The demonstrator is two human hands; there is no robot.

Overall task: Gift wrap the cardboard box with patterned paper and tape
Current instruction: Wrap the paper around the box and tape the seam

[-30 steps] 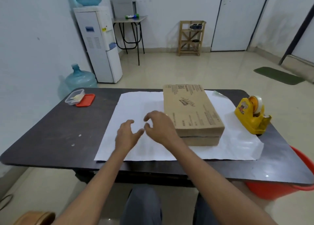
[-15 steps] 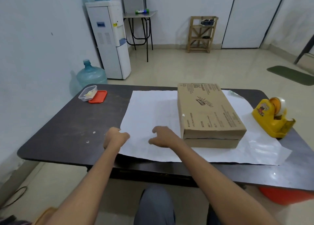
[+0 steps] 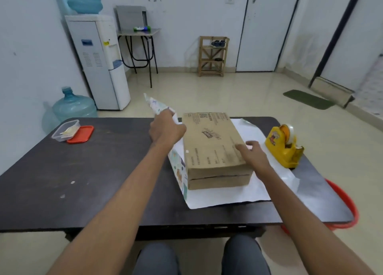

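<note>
Left hand point(image 3: 165, 129) grips the patterned wrapping paper point(image 3: 178, 171) raised beside the brown cardboard box point(image 3: 213, 146); right hand point(image 3: 253, 153), fingers spread, rests empty on the box's right edge.

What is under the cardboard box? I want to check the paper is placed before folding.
The cardboard box sits on wrapping paper, white side up, showing at its front and right. The part beneath is hidden.
</note>
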